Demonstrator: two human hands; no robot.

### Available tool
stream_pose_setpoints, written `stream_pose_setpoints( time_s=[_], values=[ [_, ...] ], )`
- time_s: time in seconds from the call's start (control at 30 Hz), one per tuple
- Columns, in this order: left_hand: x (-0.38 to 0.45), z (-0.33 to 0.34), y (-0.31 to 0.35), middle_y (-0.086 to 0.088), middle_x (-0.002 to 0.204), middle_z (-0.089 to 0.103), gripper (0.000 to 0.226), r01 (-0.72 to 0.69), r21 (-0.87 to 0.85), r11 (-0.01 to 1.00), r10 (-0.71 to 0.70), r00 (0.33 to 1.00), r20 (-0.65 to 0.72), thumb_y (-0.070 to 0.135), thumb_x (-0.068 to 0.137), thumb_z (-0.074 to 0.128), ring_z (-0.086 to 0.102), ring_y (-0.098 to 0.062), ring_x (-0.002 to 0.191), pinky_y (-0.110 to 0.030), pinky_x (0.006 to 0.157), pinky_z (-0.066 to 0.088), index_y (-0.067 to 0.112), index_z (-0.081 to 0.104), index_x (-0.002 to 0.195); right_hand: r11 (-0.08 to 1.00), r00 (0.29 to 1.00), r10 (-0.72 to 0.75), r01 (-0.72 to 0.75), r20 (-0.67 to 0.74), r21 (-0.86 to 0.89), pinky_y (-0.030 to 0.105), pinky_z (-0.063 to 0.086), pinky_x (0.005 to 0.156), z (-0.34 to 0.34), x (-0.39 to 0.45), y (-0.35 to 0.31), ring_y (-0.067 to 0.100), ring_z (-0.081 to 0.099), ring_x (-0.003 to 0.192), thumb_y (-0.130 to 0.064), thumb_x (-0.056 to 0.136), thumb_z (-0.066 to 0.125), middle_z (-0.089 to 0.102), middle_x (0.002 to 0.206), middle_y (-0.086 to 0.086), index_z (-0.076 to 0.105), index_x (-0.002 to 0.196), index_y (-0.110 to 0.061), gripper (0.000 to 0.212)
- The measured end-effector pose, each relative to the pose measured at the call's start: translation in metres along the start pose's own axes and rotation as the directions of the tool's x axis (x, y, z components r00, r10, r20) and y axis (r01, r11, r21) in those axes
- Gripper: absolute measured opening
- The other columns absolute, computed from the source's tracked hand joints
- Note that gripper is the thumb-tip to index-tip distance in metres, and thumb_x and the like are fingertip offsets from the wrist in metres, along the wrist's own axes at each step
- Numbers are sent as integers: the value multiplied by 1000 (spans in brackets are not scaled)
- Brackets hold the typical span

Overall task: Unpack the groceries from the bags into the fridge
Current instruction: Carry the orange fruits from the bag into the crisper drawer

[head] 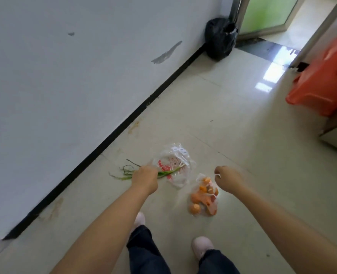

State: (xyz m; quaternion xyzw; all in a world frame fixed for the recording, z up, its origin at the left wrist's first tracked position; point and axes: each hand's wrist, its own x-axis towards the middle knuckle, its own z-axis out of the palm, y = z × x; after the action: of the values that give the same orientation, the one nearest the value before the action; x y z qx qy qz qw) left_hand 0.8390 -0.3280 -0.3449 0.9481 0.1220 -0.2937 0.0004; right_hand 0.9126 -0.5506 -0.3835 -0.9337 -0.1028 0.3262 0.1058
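below, left hand [145, 177] round scallions [128, 173]

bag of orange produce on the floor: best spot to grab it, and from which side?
Take the bag of orange produce at its gathered clear neck, the end farthest from the shoes, where the right hand already pinches the film. Come from above: the load lies slumped on the floor, leaving only loose plastic at the top. The left hand holds the green onions.

Plain indoor corridor or back room, home or office unclear: glossy tiled floor [233, 107], scuffed white wall [74, 76] with black skirting [136, 113], tied black rubbish bag [220, 39] beside green-paned door [266, 12].
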Motion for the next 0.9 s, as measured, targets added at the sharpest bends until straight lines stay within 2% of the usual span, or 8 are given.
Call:
stream_pose_setpoints(
  time_s=[0.27, 0.47, 0.53, 0.6, 0.67, 0.77, 0.83, 0.9],
  values=[
    [133, 56, -42, -14, 127, 53, 29, -304, 161, 939, 282, 949, 144, 11, 95, 39, 52, -31, 118, -37, 91, 46, 7, 54, 119, 930, 936, 345, -351, 67, 111, 32, 45, 90, 95, 45, -7, 30, 54, 116, -14, 92, 41, 56, 126, 17, 52, 122, -5, 34],
    [221, 140, -42, -12, 128, 53, 29, -354, 194, 915, 309, 924, 226, 13, 95, 37, 50, -29, 120, -38, 92, 44, 8, 52, 119, 951, 957, 291, -290, 2, 108, 34, 43, 88, 184, 119, -9, 30, 57, 110, -19, 89, 45, 63, 117, 12, 63, 107, -9, 28],
    [255, 184, -35, -12, 127, 55, 28, -352, 192, 916, 304, 922, 240, 13, 95, 37, 52, -29, 118, -38, 91, 45, 8, 53, 117, 958, 954, 288, -285, -87, 40, 41, 49, 80, 224, 155, 5, 35, 65, 94, -18, 81, 47, 69, 97, 13, 68, 92, -7, 26],
    [290, 232, -28, -12, 126, 55, 28, -329, 167, 930, 283, 927, 248, 13, 95, 38, 53, -29, 118, -38, 91, 46, 7, 53, 117, 951, 937, 308, -309, -166, 17, 52, 53, 75, 263, 189, 19, 37, 69, 81, -14, 69, 58, 71, 81, 15, 70, 76, -6, 16],
    [325, 283, -19, -12, 126, 55, 29, -313, 134, 940, 274, 929, 250, 15, 95, 39, 53, -29, 118, -38, 92, 46, 6, 52, 119, 936, 924, 342, -352, -171, -28, 58, 47, 85, 309, 224, 40, 36, 68, 93, -10, 63, 74, 72, 90, 17, 71, 81, -6, 19],
    [381, 355, -7, -13, 125, 57, 29, -299, 99, 949, 274, 938, 213, 16, 96, 38, 55, -30, 117, -39, 91, 47, 6, 52, 119, 918, 909, 352, -382, -223, -105, 49, 52, 74, 373, 268, 69, 32, 71, 69, -12, 57, 72, 70, 67, 12, 65, 62, -8, 10],
    [418, 395, 0, -14, 123, 58, 29, -297, 73, 952, 280, 943, 181, 17, 96, 39, 56, -31, 115, -40, 90, 48, 6, 53, 119, 920, 910, 342, -375, -233, -115, 37, 50, 53, 403, 289, 79, 30, 64, 49, -16, 62, 66, 61, 53, 10, 58, 57, -9, 11],
    [453, 428, 10, -14, 123, 58, 32, -317, 40, 948, 309, 942, 134, 22, 96, 44, 56, -31, 114, -40, 90, 48, 6, 52, 122, 896, 893, 389, -424, -227, -133, 32, 46, 50, 427, 302, 85, 31, 66, 62, -21, 73, 69, 66, 72, 12, 60, 78, -7, 17]
  ],
)
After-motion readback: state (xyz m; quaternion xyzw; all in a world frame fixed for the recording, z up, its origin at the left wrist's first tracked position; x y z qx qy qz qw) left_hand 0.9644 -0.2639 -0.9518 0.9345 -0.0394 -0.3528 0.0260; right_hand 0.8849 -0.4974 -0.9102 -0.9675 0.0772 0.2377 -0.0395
